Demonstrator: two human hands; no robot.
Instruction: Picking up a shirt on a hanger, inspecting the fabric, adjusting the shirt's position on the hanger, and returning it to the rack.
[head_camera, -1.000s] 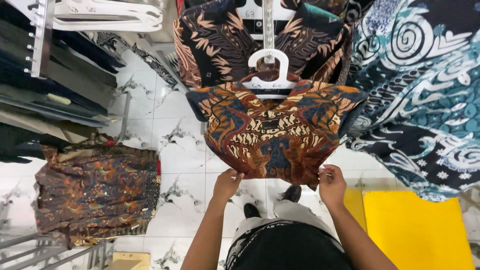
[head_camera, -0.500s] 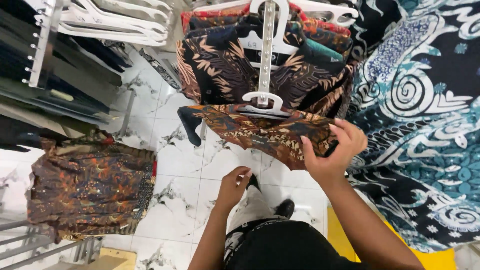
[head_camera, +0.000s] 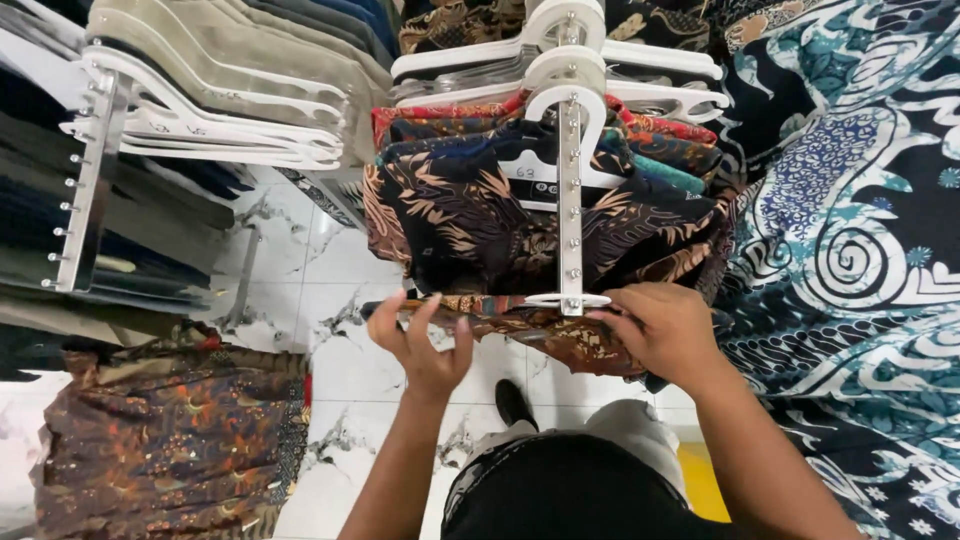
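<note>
The brown patterned shirt (head_camera: 540, 335) now hangs level at the tip of the metal rail (head_camera: 571, 200), higher than before. Left hand (head_camera: 425, 345) and right hand (head_camera: 660, 330) grasp its shoulders, either side of the rail.

A brown-orange batik shirt (head_camera: 560, 335) (leafy print, seemingly) hangs below white hangers (head_camera: 565, 60).
</note>
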